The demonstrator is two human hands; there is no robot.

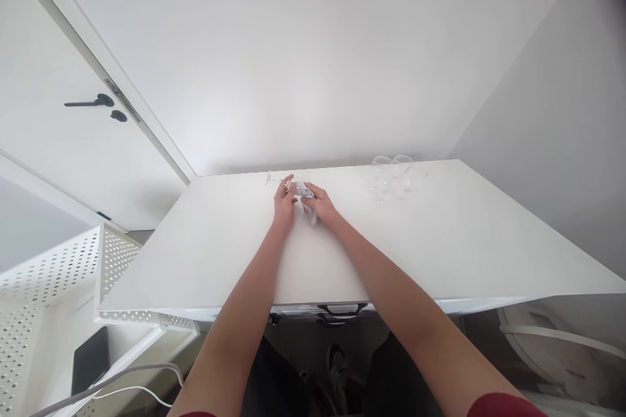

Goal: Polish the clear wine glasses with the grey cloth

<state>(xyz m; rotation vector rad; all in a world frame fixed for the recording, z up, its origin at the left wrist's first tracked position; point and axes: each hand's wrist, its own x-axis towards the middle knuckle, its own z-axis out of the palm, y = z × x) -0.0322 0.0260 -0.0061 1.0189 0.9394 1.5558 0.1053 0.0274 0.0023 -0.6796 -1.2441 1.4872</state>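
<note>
A clear stemmed glass [270,178] lies sideways in the air above the white tabletop, its foot pointing left. My left hand [285,199] is closed around it near the bowl. My right hand [320,203] is closed on a pale, patterned cloth [306,189] at the bowl end. Part of the cloth hangs below my right fingers. The fingers hide much of the bowl, and I cannot tell how far the cloth reaches inside.
Several clear stemmed glasses [391,179] stand at the back right of the white cabinet top [430,234], near the wall. Dark drawer handles [342,310] show at the front edge. Left of the cabinet are a perforated white rack [115,254] and a door handle [90,101].
</note>
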